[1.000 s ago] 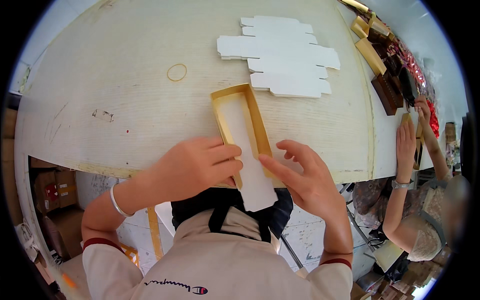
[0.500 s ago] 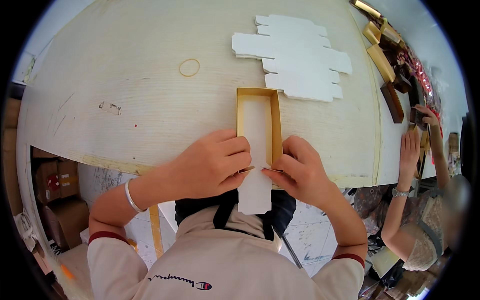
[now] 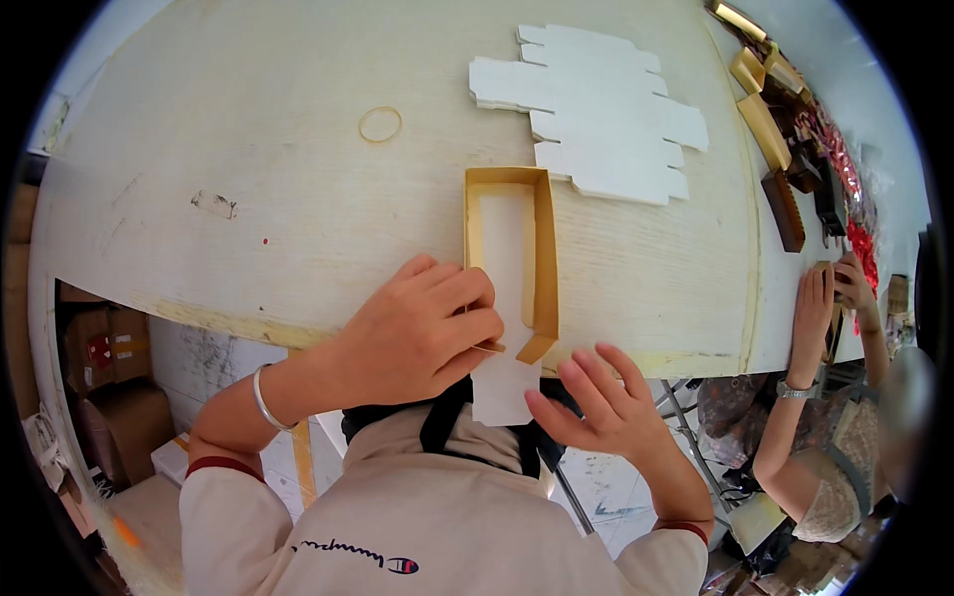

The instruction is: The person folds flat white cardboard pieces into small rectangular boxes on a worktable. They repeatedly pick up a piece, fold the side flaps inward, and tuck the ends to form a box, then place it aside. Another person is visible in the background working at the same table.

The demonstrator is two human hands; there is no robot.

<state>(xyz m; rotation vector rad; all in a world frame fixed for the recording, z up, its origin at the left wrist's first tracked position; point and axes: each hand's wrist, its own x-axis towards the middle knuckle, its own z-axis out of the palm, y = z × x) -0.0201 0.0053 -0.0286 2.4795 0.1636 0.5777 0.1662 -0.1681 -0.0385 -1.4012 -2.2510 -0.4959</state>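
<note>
From the head view, you are partway through folding a gold-walled box tray [image 3: 509, 253] that lies on the tabletop [image 3: 248, 199] with its near end jutting over the front edge. Your left hand [image 3: 422, 333] presses and pinches the tray's near left wall; your right hand [image 3: 606, 407] hovers released, fingers spread, just off the edge. The next move likely calls for folding the loose white flap [image 3: 502, 382]. A stack of flat white blanks [image 3: 596, 109] lies beyond, a rubber band [image 3: 380, 124] to the left; open room between.
</note>
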